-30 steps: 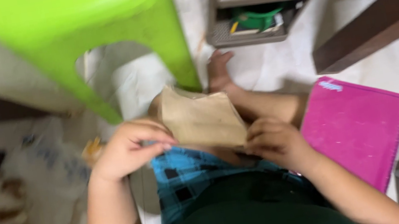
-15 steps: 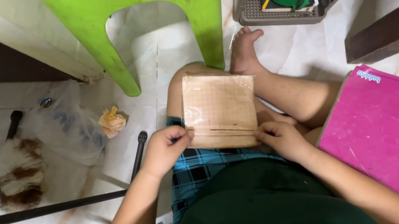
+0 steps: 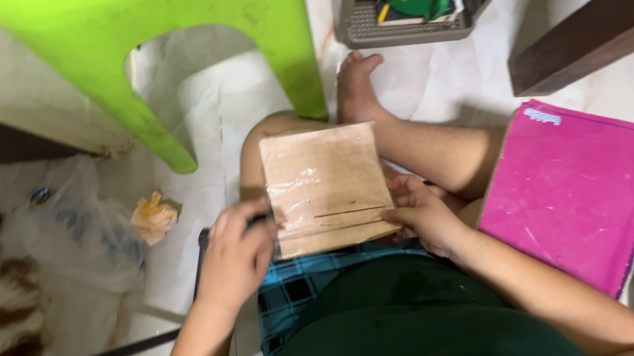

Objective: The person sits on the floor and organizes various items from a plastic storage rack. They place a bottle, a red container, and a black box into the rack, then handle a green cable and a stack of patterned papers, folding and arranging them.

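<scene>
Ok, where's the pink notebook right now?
The pink notebook lies on the floor at the person's right side, beside the right hand that holds the brown cardboard piece.

Cardboard piece (image 3: pixel 325 185) between both hands, lap-level

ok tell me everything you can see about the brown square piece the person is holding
The brown cardboard piece is a flat, roughly square sheet with a glossy, tape-like film over part of its face and two thin dark lines, perhaps slits, across its lower half. It lies nearly flat above the person's bent knees, facing up at the camera. The left hand has its grip on the lower left edge, and the right hand on the lower right edge. Its underside cannot be seen.
</scene>
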